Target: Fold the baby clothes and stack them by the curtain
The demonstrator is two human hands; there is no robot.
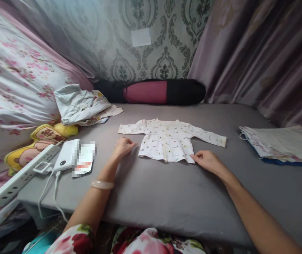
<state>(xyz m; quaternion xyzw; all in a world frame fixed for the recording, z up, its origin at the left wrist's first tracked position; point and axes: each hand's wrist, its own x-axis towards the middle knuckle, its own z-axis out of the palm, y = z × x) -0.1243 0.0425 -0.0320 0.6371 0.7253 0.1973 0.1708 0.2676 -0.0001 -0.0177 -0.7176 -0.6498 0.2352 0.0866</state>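
A small white baby shirt [168, 139] with a tiny coloured print lies flat on the grey mattress [166, 190], both sleeves spread out. My left hand [123, 145] rests on the mattress just left of the shirt's lower left corner, fingers loosely curled and pointing at the hem, holding nothing that I can see. My right hand [206, 160] lies at the shirt's lower right corner, its fingertips pinching the hem there. A pale bangle [102, 185] sits on my left wrist.
A stack of folded cloths [283, 144] lies at the right. Crumpled pale clothes [80, 104] are heaped at the back left, a black and pink bolster [151, 91] along the wall. At the left edge lie a power strip [21, 174], a white power bank [66, 155] and a yellow plush toy [42, 139].
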